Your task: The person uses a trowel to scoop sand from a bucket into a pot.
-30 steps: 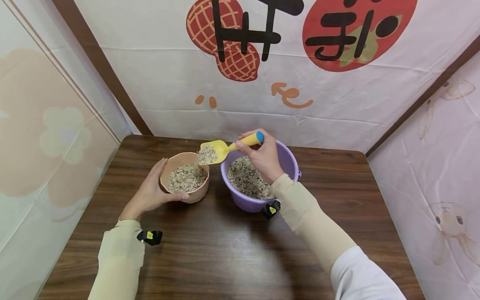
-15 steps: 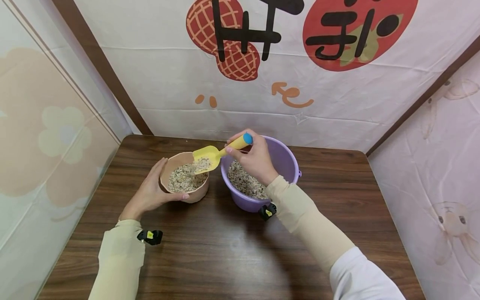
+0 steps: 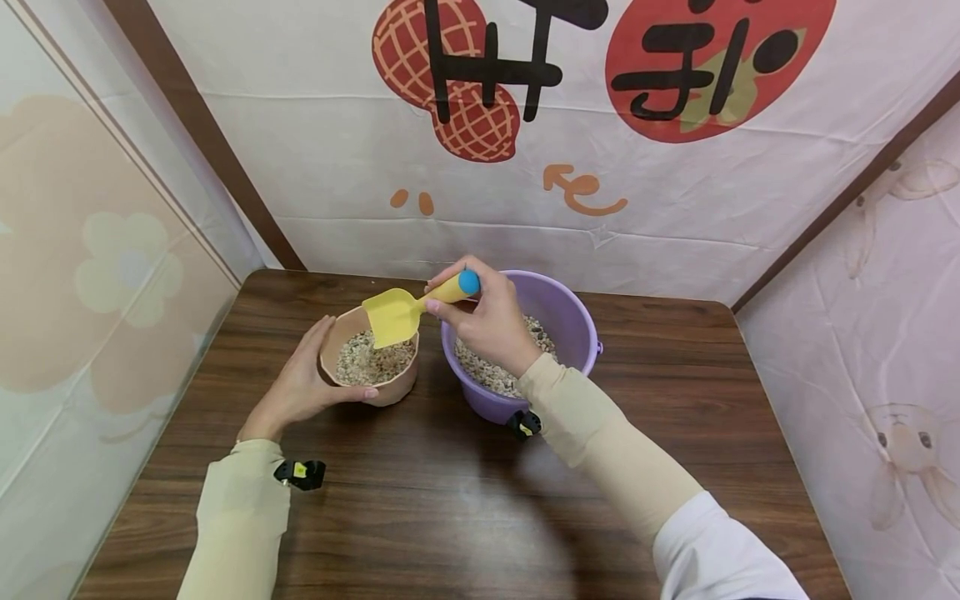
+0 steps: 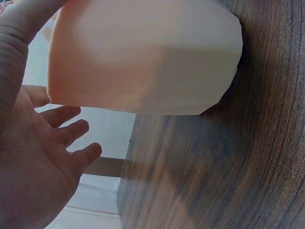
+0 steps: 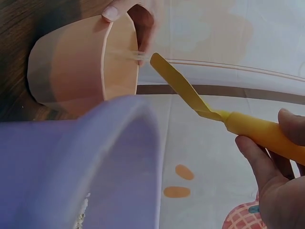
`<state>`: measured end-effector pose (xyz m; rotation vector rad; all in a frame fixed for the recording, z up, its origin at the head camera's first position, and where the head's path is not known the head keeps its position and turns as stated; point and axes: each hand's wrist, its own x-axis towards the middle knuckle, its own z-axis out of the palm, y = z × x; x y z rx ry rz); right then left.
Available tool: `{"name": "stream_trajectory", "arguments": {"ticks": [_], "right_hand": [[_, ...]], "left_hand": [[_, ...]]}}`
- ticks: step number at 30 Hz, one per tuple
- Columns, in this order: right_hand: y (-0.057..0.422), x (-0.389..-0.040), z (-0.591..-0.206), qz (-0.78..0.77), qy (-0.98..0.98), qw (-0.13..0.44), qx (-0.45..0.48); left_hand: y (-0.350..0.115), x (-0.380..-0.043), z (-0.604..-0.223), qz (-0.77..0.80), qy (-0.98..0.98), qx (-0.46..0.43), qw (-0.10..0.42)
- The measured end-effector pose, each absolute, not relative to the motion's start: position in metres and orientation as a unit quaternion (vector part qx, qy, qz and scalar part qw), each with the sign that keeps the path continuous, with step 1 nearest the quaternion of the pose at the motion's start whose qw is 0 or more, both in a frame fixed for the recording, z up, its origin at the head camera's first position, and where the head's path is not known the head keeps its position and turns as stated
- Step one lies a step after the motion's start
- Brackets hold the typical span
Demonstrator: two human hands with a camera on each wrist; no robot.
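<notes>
My left hand (image 3: 298, 385) holds a peach-coloured faceted pot (image 3: 395, 390) at its rim, thumb along the front and fingers at the far left side. Speckled pale grains (image 3: 360, 360) fill part of it. Above the pot's right edge, my right hand (image 3: 489, 323) grips a small yellow toy shovel (image 3: 392, 317) by its blue-tipped handle. The blade tilts down toward the pot and looks nearly bare. In the right wrist view, a thin blurred stream falls from the shovel blade (image 5: 178, 86) into the pot (image 5: 76, 67). A purple bucket (image 3: 572, 323) with similar grains stands under my right forearm.
Both containers stand on a dark wooden table (image 3: 450, 517), near its back edge. A printed cloth wall (image 3: 300, 150) rises behind it, with more cloth panels at left and right. A black wrist camera (image 3: 300, 475) sits on my left sleeve, another at the right wrist.
My right hand has moved left with the shovel and tipped it further over the pot. The grains on its blade have run off. My left hand and the pot have stayed still.
</notes>
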<state>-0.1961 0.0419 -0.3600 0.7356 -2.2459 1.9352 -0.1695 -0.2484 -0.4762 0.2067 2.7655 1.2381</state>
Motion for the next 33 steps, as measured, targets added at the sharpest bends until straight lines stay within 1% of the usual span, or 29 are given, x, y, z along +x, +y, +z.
{"name": "stream_trajectory", "arguments": {"ticks": [7,13,23,26,33], "right_hand": [[0.050,-0.192,-0.358,0.641,-0.725,0.052,0.248],[0.065,-0.190,-0.358,0.657,-0.713,0.064,0.236],[0.103,-0.183,-0.356,0.746,-0.642,0.056,0.166],[0.118,-0.180,-0.356,0.780,-0.603,0.052,0.159],[0.155,-0.173,-0.356,0.808,-0.568,0.088,0.129]], "left_hand": [[-0.247,-0.169,-0.475,0.403,0.911,0.065,0.054],[-0.248,-0.168,-0.475,0.405,0.911,0.067,0.050],[-0.248,-0.169,-0.476,0.404,0.911,0.066,0.051],[-0.247,-0.169,-0.474,0.403,0.911,0.065,0.056],[-0.246,-0.169,-0.473,0.402,0.911,0.065,0.063]]}}
